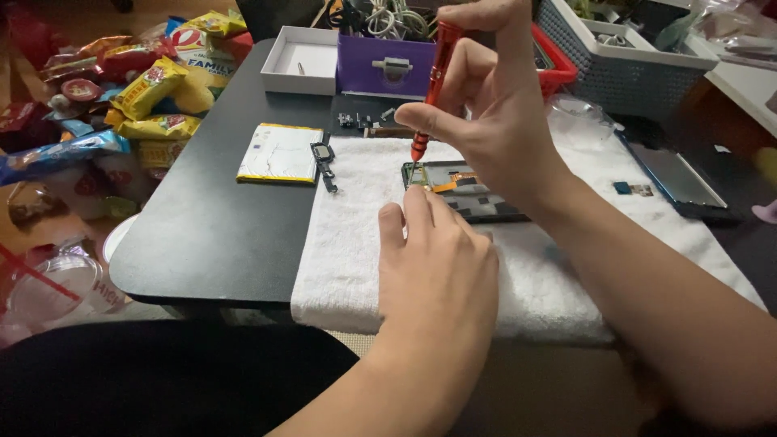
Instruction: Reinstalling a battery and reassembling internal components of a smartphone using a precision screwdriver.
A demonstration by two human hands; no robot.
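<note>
My right hand grips a red screwdriver, held nearly upright with its tip touching the top left corner of an opened phone body. The phone lies on a white towel spread over a black table. My left hand rests on the towel, its fingers pressing the phone's near left edge. My right forearm crosses over the right part of the phone and hides it.
A flat white battery and small black parts lie left of the towel. Behind stand a white box lid, a purple box and a grey basket. A dark screen panel lies right. Snack bags pile up left.
</note>
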